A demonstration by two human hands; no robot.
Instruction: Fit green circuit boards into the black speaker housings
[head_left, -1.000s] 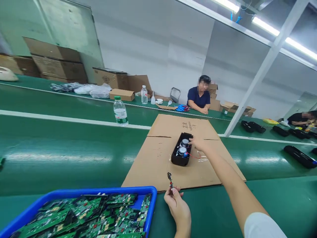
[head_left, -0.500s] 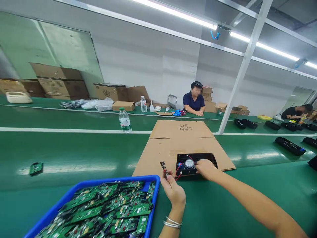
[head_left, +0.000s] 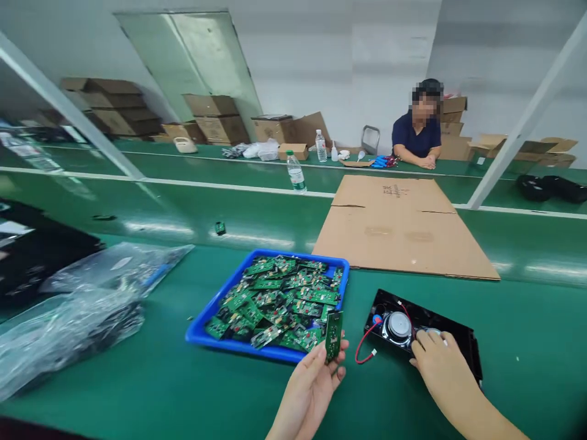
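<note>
Small green circuit board (head_left: 333, 335), narrow and rectangular, stands upright in the left hand (head_left: 308, 386) — pinched between the thumb and fingertips (head_left: 340, 357), which are closed on its lower end. It is held just in front of the near right corner of the blue plastic tray (head_left: 200, 330), which sits on the green table surface (head_left: 137, 379) and is heaped with many more green boards of the same sort.

To the right, the long black plastic speaker housing (head_left: 461, 338) lies flat on the green surface, its open side up. Inside it a round silver speaker driver (head_left: 398, 325) shows, and a thin red wire (head_left: 365, 346) with a small white plug loops out of the housing's left end onto the table, toward the held board without touching it. The right hand (head_left: 444, 371) rests palm-down on the housing, its fingers loosely curled and laid over a second driver beside the first; it presses or touches rather than grasps, and nothing is clasped in it.

Beyond the tray a large flat sheet of brown cardboard (head_left: 403, 229) lies across the green belt. At the far left lie crumpled clear plastic bags (head_left: 77, 311). A clear water bottle (head_left: 296, 173) stands on the white-edged strip further back, and a person in a dark blue shirt (head_left: 417, 137) sits at the far side with arms on the bench — cardboard boxes (head_left: 215, 119) are stacked along the wall behind.
</note>
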